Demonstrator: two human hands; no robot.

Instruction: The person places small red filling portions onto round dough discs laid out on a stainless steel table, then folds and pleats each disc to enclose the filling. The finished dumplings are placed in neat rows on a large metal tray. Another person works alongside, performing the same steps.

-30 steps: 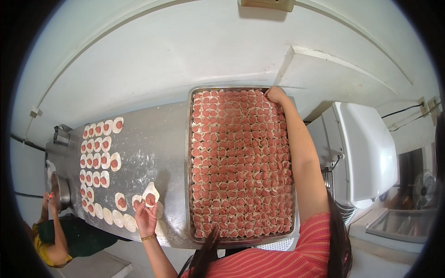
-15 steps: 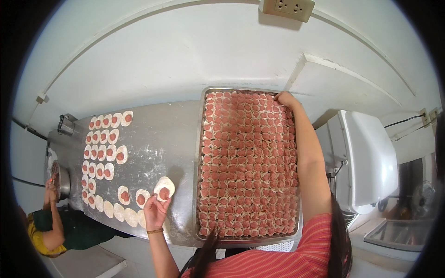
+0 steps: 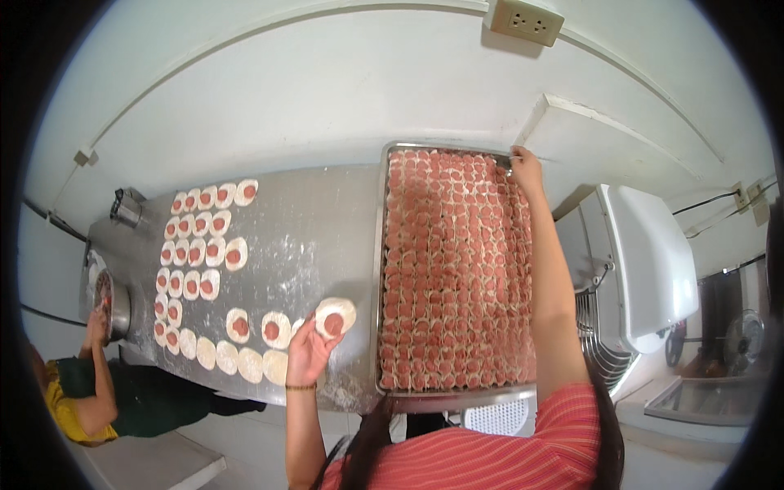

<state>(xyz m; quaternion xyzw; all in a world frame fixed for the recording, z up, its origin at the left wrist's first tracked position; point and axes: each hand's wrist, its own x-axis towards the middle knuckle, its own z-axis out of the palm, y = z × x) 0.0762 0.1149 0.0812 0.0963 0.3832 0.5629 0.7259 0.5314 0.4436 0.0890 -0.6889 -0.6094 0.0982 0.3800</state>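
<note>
My left hand [image 3: 312,349] pinches a round dough wrapper [image 3: 346,309] with a dab of red meat filling [image 3: 333,325], raised over the metal table. My right hand [image 3: 527,169] reaches to the far right corner of a big metal tray [image 3: 380,269], its bent fingers closed at the rim. The fingertips are partly hidden. Close rows of small meat-filled dumplings [image 3: 449,269] cover most of the tray, with a small dark bare spot beside my right fingers. Nearest my left hand on the table lies a wrapper with meat [image 3: 276,329].
Flat wrappers, several with meat [image 3: 236,255], lie in rows on the floured metal table [image 3: 314,204]. A metal container [image 3: 126,208] stands at the far left. A co-worker [image 3: 90,400] reaches into a metal bowl [image 3: 120,310]. A white machine [image 3: 645,278] stands right of the tray.
The whole view has shifted, so table and tray appear farther right. My right hand has moved outward to the tray's corner, uncovering a bare spot. My left hand still holds the meat-topped wrapper.
</note>
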